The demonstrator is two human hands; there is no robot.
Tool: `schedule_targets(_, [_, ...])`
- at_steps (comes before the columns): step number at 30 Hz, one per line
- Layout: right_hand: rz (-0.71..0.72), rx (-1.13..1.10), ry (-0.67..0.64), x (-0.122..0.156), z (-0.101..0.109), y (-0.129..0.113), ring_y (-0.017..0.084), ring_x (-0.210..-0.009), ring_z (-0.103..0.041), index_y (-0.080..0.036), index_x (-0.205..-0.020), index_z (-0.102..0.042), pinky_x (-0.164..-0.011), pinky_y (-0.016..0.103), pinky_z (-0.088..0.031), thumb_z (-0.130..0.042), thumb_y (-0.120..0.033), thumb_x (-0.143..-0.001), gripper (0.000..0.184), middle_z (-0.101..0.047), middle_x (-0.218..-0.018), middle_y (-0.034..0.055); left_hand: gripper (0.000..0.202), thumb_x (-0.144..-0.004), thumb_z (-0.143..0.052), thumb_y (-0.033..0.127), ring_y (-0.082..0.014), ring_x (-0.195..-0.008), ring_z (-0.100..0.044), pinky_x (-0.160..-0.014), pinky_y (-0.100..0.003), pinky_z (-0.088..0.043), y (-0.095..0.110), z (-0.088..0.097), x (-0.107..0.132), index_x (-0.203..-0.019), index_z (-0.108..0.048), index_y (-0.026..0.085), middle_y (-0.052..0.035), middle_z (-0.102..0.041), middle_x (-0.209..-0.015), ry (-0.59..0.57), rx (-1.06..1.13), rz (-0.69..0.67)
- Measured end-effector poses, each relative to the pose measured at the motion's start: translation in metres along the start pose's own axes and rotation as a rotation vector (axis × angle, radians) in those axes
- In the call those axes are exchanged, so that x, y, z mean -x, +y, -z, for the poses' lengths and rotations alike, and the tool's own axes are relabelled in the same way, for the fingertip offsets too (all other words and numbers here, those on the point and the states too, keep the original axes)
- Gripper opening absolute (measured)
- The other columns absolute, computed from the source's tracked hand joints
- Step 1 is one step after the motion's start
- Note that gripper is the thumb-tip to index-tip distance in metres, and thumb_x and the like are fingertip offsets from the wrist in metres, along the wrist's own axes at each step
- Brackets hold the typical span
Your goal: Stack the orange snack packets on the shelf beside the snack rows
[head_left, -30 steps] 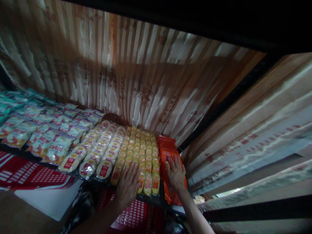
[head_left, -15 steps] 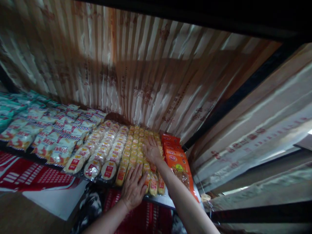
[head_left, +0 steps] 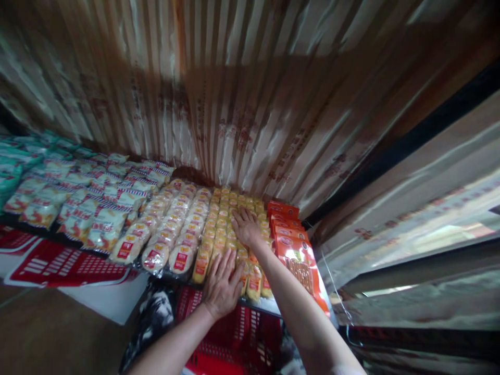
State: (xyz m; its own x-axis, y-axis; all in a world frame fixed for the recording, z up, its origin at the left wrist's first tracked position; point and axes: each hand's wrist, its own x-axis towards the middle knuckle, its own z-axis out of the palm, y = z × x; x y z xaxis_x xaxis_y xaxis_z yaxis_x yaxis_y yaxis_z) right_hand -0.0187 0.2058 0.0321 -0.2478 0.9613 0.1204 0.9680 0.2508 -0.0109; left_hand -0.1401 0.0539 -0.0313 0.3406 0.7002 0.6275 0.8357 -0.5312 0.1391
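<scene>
Rows of yellow wrapped snack cakes [head_left: 203, 255] lie on a display shelf in front of me. My left hand [head_left: 222, 286] rests flat over the front ends of the middle rows, fingers spread and pointing away from me. Farther back, my right hand [head_left: 247, 228] lies palm down on the same yellow packs, its fingers apart. Neither hand holds anything; the packs beneath the palms are hidden. To the left run rows of round wrapped biscuits [head_left: 180, 258] with red labels. Orange packets [head_left: 299, 250] are stacked right of my right forearm.
White snack bags [head_left: 103, 226] and teal bags [head_left: 10, 172] fill the shelf's left side. A pleated curtain [head_left: 234, 125] hangs behind. Red baskets [head_left: 74, 265] are below the shelf edge. A dark post [head_left: 390, 159] and a thin wire [head_left: 339, 294] are on the right.
The view has shifted, so the shelf sits slightly higher and more to the right. Both hands stay spread on the yellow packs, with little movement against them.
</scene>
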Motion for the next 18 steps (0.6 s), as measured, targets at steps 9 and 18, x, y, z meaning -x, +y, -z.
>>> schedule_targets(9, [0.011, -0.025, 0.059, -0.002, 0.014, -0.009, 0.028, -0.14, -0.025, -0.025, -0.14, -0.042, -0.11, 0.05, -0.021, -0.025, -0.039, -0.098, 0.048, -0.032, -0.152, 0.0089, 0.06, -0.092, -0.044, 0.033, -0.0275, -0.143, -0.018, -0.113, -0.048, -0.022, -0.002, 0.0, 0.004, -0.148, -0.026, 0.022, -0.012, -0.021, -0.155, -0.079, 0.078, 0.021])
schedule_targets(18, [-0.008, -0.147, 0.259, 0.071, 0.018, -0.021, 0.024, -0.143, -0.019, -0.021, -0.139, -0.043, -0.113, 0.044, -0.021, -0.027, -0.038, -0.097, 0.048, -0.03, -0.153, 0.0086, 0.051, -0.091, -0.043, 0.031, -0.0248, -0.143, -0.019, -0.114, -0.047, -0.023, -0.001, 0.002, 0.002, -0.14, -0.04, 0.019, -0.0114, -0.032, -0.151, -0.079, 0.106, 0.029])
